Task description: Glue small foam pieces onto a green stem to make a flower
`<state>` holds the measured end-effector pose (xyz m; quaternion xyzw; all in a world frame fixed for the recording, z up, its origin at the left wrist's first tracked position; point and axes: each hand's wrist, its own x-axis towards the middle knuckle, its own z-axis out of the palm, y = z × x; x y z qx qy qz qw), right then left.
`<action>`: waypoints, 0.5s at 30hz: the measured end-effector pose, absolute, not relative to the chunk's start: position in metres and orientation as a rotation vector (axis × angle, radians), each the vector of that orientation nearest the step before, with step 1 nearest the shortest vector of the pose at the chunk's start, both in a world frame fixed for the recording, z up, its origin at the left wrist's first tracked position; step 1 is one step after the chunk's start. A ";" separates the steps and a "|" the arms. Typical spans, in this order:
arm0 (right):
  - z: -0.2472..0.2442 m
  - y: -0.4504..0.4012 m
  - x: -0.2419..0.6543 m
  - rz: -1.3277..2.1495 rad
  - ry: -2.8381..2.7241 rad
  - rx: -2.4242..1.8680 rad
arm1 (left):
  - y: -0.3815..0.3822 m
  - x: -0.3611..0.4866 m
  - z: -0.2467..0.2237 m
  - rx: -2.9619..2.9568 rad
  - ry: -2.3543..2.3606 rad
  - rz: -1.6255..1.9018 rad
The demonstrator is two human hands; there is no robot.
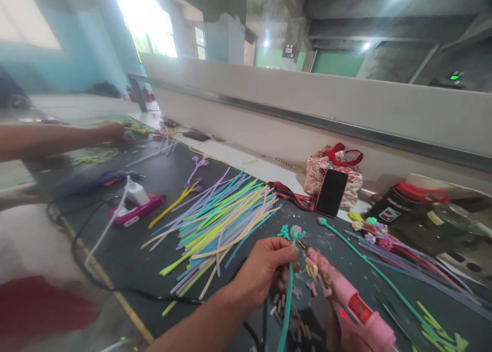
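Observation:
Near the middle of the head view, my left hand (265,270) pinches a teal fuzzy stem (289,295) just below its small pink and teal flower head (296,232). My right hand (348,336), at the bottom edge and partly out of view, is wrapped round a pink glue gun (353,301). The gun's metal tip points up and left, close beside the flower head. Small teal pieces (283,232) lie just left of the flower. Short cut pieces (298,326) are scattered on the dark table below my left hand.
Many coloured stems (223,224) lie in a pile left of centre, beside a magenta power strip (134,211). Finished flowers (376,231), a phone (331,192), a patterned bag (349,172) and a dark jar (395,203) stand or lie right. Another person's arm (57,139) reaches in from the left.

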<state>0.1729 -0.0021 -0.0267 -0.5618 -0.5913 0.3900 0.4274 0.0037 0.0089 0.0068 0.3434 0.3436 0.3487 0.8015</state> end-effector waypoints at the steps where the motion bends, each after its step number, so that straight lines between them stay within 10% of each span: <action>1: -0.028 -0.001 0.175 0.975 -1.481 -1.416 | 0.009 0.004 0.007 0.733 0.734 0.747; 15: -0.031 -0.010 0.181 0.923 -1.547 -1.567 | 0.009 0.003 0.006 0.732 0.732 0.750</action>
